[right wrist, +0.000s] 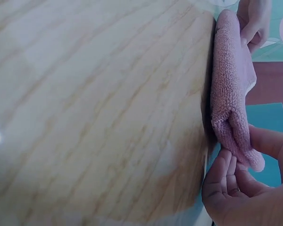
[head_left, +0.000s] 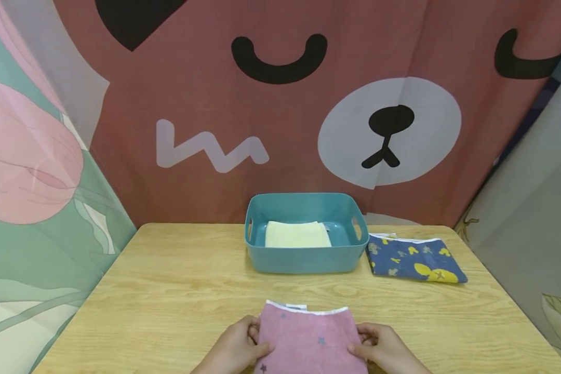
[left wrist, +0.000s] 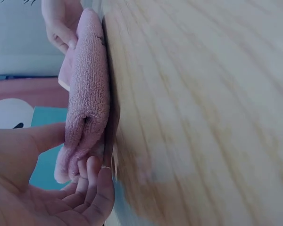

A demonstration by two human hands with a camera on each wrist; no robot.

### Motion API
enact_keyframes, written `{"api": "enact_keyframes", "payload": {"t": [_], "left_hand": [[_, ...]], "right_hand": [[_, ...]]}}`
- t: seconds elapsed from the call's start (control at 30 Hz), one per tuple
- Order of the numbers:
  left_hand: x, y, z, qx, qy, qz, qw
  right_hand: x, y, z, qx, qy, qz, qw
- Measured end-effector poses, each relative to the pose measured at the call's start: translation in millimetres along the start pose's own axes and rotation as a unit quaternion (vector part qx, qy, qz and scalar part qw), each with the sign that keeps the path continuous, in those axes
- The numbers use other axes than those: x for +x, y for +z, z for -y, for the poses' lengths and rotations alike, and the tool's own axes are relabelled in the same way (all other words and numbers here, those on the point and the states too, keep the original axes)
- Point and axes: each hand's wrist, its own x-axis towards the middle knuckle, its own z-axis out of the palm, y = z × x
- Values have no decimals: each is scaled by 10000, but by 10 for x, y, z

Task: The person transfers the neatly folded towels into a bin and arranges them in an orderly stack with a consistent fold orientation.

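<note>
Towel (head_left: 310, 335), pink and folded, is pinched at opposite sides by a person's left hand (head_left: 236, 346) and right hand (head_left: 386, 347), in front of the teal basket (head_left: 304, 261).

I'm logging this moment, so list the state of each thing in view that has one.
Pink towel: folded, held at both side edges.
Left fingers: pinching the towel's left edge.
Right fingers: pinching its right edge.
Bin: upright, open-topped.
Yellow cloth: laid flat inside the bin.
Blue towel: folded, lying beside the bin.
</note>
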Motion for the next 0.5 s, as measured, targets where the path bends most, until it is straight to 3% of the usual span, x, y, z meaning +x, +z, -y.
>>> {"api": "enact_keyframes", "payload": {"t": [0.37,0.5], "left_hand": [[4,-24,22,-617,24,215,9979],[2,-44,7,-669,120,198,9975]], "right_hand": [[-22,-11,56,75,192,-151,9997],[-28,-26,72,104,48,-87,9999]]}}
